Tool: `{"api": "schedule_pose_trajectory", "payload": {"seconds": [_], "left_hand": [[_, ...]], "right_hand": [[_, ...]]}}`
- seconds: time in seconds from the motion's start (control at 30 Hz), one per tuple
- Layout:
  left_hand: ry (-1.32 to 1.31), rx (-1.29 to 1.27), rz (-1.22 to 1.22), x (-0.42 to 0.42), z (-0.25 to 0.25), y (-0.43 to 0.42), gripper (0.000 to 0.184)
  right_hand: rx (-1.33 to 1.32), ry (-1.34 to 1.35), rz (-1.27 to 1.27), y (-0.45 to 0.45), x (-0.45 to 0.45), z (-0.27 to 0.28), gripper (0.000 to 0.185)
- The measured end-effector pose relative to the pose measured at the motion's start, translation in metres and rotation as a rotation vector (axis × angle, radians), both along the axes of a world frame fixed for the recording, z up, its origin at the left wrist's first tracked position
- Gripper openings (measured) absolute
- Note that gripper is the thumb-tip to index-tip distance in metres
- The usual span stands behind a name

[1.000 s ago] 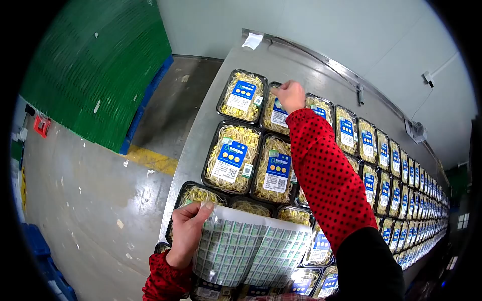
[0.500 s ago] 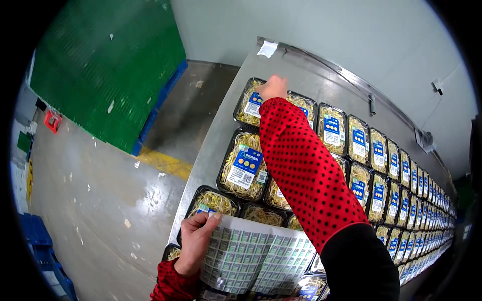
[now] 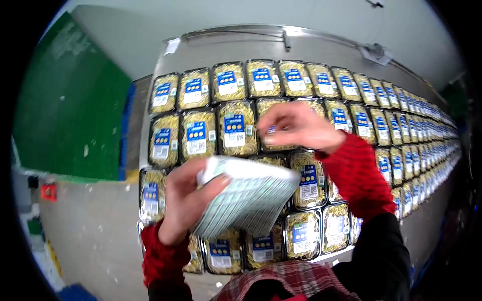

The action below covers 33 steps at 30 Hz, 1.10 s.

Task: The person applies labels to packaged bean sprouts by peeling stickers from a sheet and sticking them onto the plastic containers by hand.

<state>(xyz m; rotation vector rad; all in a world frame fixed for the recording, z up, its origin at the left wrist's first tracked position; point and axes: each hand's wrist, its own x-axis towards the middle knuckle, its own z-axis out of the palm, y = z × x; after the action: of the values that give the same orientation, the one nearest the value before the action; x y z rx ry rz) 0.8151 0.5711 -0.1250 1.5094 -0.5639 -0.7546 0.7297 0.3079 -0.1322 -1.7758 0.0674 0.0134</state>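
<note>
My left hand (image 3: 188,198) is closed on a bent stack of sticker sheets (image 3: 246,198), printed with rows of small green-and-white labels and blurred by motion. The thumb lies on top of the sheets. My right hand (image 3: 301,128) hovers over the second row of packs, to the right of the sheets and apart from them. Its thumb and curled forefinger are apart, with nothing visible between them. Just left of it lies a black tray of bean sprouts (image 3: 238,128) with a blue-and-white label and a small green-and-white sticker. The sheets hide several trays beneath them.
Long rows of similar sprout trays (image 3: 293,78) cover the metal table (image 3: 241,45) and run far to the right. A raised metal edge borders the wall. On the left stand a green panel (image 3: 75,105) and a red object (image 3: 48,192) on the floor.
My view has turned right and down over the rows. My right hand has drawn back from the far-left trays towards the sheets. The left hand still holds the sheets, now tilted.
</note>
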Motion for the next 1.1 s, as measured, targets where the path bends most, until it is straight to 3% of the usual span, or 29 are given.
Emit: {"api": "schedule_pose_trajectory", "payload": {"seconds": [0.07, 0.2, 0.23, 0.3, 0.43, 0.53, 0.63, 0.67, 0.7, 0.8, 0.9, 1.03, 1.1], "left_hand": [[-0.082, -0.12, -0.056, -0.034, 0.009, -0.044, 0.017], [-0.584, -0.195, -0.155, -0.107, 0.046, -0.128, 0.017], [-0.587, -0.196, -0.17, -0.126, 0.055, -0.141, 0.017], [-0.907, -0.071, -0.18, -0.164, 0.075, -0.169, 0.018], [-1.041, -0.04, -0.108, -0.226, 0.091, -0.205, 0.017], [-1.142, 0.041, -0.041, -0.263, 0.103, -0.219, 0.022], [-1.073, 0.043, 0.043, -0.298, 0.107, -0.23, 0.022], [-1.122, 0.095, 0.059, -0.298, 0.101, -0.225, 0.022], [-0.995, 0.064, 0.075, -0.308, 0.102, -0.223, 0.018], [-0.599, 0.072, 0.241, -0.347, 0.111, -0.209, 0.007], [-0.53, -0.105, 0.34, -0.376, 0.11, -0.193, 0.007], [-0.438, -0.172, 0.516, -0.409, 0.104, -0.184, 0.007], [-0.308, -0.162, 0.535, -0.422, 0.101, -0.179, 0.007]], "right_hand": [[0.081, 0.052, 0.042, -0.019, -0.049, 0.044, 0.029], [-0.099, -0.211, 0.036, -0.061, -0.127, 0.075, 0.026], [-0.175, -0.294, 0.008, -0.071, -0.142, 0.078, 0.024], [-0.271, -0.372, -0.007, -0.088, -0.176, 0.084, 0.02], [-0.447, -0.729, -0.132, -0.112, -0.238, 0.085, 0.015], [-0.497, -0.776, -0.265, -0.12, -0.275, 0.086, 0.011], [-0.398, -0.775, -0.214, -0.135, -0.316, 0.095, 0.01], [-0.248, -0.68, -0.241, -0.147, -0.332, 0.1, 0.009], [-0.029, -0.573, -0.386, -0.16, -0.348, 0.098, 0.007], [-0.122, -0.367, -0.314, -0.206, -0.388, 0.093, 0.049], [-0.219, -0.127, -0.124, -0.206, -0.427, 0.083, 0.073], [-0.147, -0.065, -0.056, -0.219, -0.473, 0.068, 0.075], [-0.127, -0.065, -0.052, -0.226, -0.488, 0.063, 0.064]]}}
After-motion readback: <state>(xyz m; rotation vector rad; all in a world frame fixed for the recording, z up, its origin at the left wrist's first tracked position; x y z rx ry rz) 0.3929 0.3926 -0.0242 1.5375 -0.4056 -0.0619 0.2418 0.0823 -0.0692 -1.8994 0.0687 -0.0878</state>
